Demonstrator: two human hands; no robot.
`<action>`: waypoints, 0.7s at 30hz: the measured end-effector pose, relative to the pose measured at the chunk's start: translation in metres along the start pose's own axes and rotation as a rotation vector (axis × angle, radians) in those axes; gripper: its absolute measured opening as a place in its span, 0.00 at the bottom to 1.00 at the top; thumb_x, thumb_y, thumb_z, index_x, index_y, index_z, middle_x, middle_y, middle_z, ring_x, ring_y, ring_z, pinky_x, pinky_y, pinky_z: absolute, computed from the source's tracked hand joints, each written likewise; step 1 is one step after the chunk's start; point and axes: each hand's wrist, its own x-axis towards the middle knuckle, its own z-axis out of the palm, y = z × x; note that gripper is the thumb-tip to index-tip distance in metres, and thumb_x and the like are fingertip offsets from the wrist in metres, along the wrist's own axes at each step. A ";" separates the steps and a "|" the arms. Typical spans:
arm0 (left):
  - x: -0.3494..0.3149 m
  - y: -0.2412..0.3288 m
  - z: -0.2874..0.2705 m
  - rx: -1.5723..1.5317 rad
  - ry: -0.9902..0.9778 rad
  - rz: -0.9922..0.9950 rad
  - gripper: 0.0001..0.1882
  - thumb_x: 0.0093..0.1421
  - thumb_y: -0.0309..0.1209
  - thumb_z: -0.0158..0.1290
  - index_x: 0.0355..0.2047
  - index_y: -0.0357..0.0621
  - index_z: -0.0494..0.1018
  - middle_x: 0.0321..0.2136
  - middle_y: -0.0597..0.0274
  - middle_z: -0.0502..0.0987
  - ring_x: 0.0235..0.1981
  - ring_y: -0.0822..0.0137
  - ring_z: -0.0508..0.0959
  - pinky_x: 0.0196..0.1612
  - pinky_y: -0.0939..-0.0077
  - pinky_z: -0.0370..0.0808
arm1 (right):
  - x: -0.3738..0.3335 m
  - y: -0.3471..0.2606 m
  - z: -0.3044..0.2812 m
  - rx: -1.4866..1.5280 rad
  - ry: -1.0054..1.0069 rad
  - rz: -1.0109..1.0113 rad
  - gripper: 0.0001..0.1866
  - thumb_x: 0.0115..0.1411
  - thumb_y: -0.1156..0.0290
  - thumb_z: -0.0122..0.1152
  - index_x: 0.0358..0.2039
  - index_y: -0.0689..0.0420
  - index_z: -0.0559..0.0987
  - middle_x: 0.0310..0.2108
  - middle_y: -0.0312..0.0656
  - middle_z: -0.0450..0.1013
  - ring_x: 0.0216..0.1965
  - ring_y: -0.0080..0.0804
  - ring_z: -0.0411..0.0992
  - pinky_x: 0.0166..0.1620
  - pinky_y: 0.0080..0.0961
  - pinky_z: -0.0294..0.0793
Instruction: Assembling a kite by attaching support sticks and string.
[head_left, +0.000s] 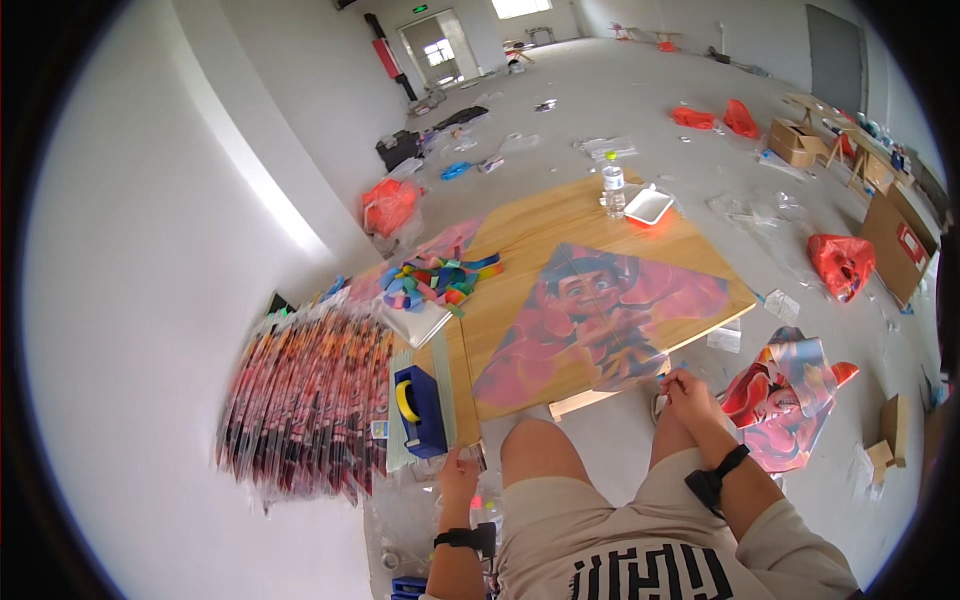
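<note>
A kite [610, 310] printed with a pink and red cartoon figure lies spread on the wooden table [540, 225]. My right hand [690, 400] is closed just off the table's near edge, beside the kite's lower corner; what its fingers hold, if anything, is too small to make out. At the table's near left corner, my left hand [460, 472] has its fingers bent together, close to a blue tape dispenser [428, 415] with a yellow core. Whatever is between those fingers is hidden.
Many packed kites [305, 400] stand in a row at the left. Colourful ribbons [440, 280] lie on the table, with a water bottle [613, 190] and a white tray [650, 207] farther back. Another printed sheet [785, 405] hangs at right. Plastic bags and cardboard litter the floor.
</note>
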 end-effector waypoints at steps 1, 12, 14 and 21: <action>0.000 0.022 0.007 0.210 0.059 0.058 0.24 0.60 0.35 0.54 0.54 0.37 0.69 0.27 0.51 0.81 0.28 0.55 0.82 0.32 0.61 0.78 | 0.000 0.003 -0.001 -0.002 -0.001 0.008 0.10 0.62 0.82 0.46 0.34 0.60 0.78 0.25 0.36 0.73 0.23 0.20 0.69 0.27 0.19 0.68; 0.046 0.079 0.011 0.943 0.066 -0.170 0.20 0.65 0.32 0.48 0.52 0.34 0.60 0.39 0.43 0.80 0.41 0.44 0.82 0.41 0.55 0.81 | -0.004 -0.003 -0.008 -0.061 -0.006 0.010 0.10 0.62 0.80 0.47 0.35 0.60 0.79 0.25 0.36 0.74 0.24 0.21 0.70 0.30 0.21 0.70; 0.049 0.080 0.012 0.990 0.049 -0.185 0.17 0.64 0.31 0.49 0.49 0.36 0.63 0.39 0.45 0.81 0.41 0.46 0.83 0.41 0.57 0.81 | -0.002 -0.001 -0.011 -0.043 -0.011 0.013 0.10 0.62 0.80 0.47 0.35 0.60 0.79 0.25 0.36 0.75 0.25 0.22 0.71 0.31 0.21 0.71; 0.049 0.073 0.008 0.976 0.067 -0.125 0.14 0.63 0.30 0.50 0.45 0.37 0.63 0.38 0.45 0.81 0.40 0.46 0.83 0.41 0.56 0.81 | -0.003 -0.006 -0.012 -0.049 -0.009 0.022 0.10 0.62 0.79 0.48 0.35 0.60 0.79 0.26 0.37 0.75 0.26 0.23 0.72 0.32 0.22 0.72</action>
